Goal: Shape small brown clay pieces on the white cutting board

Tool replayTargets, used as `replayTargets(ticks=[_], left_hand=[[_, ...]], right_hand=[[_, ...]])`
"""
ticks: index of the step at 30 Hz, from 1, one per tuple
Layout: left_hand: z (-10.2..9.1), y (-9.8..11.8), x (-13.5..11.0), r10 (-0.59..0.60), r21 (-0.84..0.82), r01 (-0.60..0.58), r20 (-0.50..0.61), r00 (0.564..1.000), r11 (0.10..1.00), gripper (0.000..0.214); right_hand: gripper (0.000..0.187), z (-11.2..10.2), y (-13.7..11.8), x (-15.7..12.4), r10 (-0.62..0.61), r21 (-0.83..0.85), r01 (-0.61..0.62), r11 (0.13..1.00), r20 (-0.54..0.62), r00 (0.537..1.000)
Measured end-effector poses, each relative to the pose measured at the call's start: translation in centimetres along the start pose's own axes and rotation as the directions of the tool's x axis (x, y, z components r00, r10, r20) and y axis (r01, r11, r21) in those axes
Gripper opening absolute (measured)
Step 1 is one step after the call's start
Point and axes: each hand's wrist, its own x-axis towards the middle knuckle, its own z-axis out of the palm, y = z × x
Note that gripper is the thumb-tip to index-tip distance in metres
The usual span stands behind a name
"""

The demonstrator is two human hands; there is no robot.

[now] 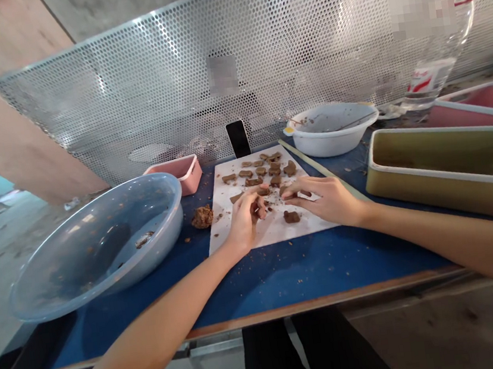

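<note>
Both hands are low over a white board (275,238) on the blue table. My left hand (246,214) has its fingers curled inward beside small brown pieces; what they close on, if anything, is hidden. Facing it, my right hand (326,194) has thumb and fingers closed around a small brown clay piece (284,192). Nearer me a loose brown clay lump (292,217) rests on the board. Beyond the hands lie several shaped clay pieces (261,171), with crumbs scattered between them. A rough brown clump (202,217) sits just left of the board.
A large blue basin (164,242) and a pink box (190,176) stand left. Behind the board a phone (238,139) leans on perforated metal. At right are a white basin (331,141), a thin stick (311,161), a green planter (444,184) and a clear bottle (429,81).
</note>
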Motion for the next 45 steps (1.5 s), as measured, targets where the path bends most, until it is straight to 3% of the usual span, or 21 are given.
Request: replayTargets(ticks=[5,11,19,24,30,35,38,41,45], left_hand=[[-0.2,-0.3,0.1,-0.008,-0.006,0.008,-0.004,1.000,1.000,0.032],[-0.1,-0.2,0.0,0.004,-0.009,-0.004,0.003,1.000,1.000,0.033],[-0.2,-0.3,0.0,0.008,0.003,-0.008,-0.004,1.000,1.000,0.032],[-0.3,-0.5,0.2,0.002,-0.011,-0.002,0.002,1.000,1.000,0.029],[-0.3,-0.5,0.1,0.014,-0.009,-0.014,-0.002,1.000,1.000,0.029],[-0.3,-0.4,0.2,-0.017,-0.038,0.017,0.004,1.000,0.999,0.031],[-0.1,-0.4,0.2,-0.058,-0.043,0.061,0.064,0.996,0.997,0.036],[0.3,-0.3,-0.1,-0.088,-0.063,0.100,0.174,0.981,0.993,0.041],[0.5,-0.1,-0.4,-0.116,-0.105,0.154,0.303,0.946,0.982,0.044]], right_hand=[[0.021,-0.1,-0.2,0.1,-0.022,-0.003,0.022,1.000,0.017,1.000],[0.008,0.2,0.2,0.0,-0.042,0.087,0.040,0.995,0.019,0.999],[0.018,0.0,0.1,-0.2,0.001,0.040,-0.003,0.999,0.032,0.999],[0.012,0.1,0.0,-0.2,0.040,0.073,-0.041,0.997,0.010,0.999],[0.024,-0.1,0.0,-0.3,0.077,0.078,-0.082,0.994,0.065,0.995],[0.011,0.0,-0.2,-0.3,0.061,0.092,-0.062,0.994,0.018,0.998],[0.009,-0.1,-0.4,0.1,-0.059,0.124,0.059,0.990,-0.005,0.998],[0.019,-0.2,-0.7,0.3,-0.164,0.114,0.168,0.979,-0.038,0.986],[0.031,-0.3,-1.0,0.2,-0.169,0.069,0.175,0.982,-0.082,0.982]])
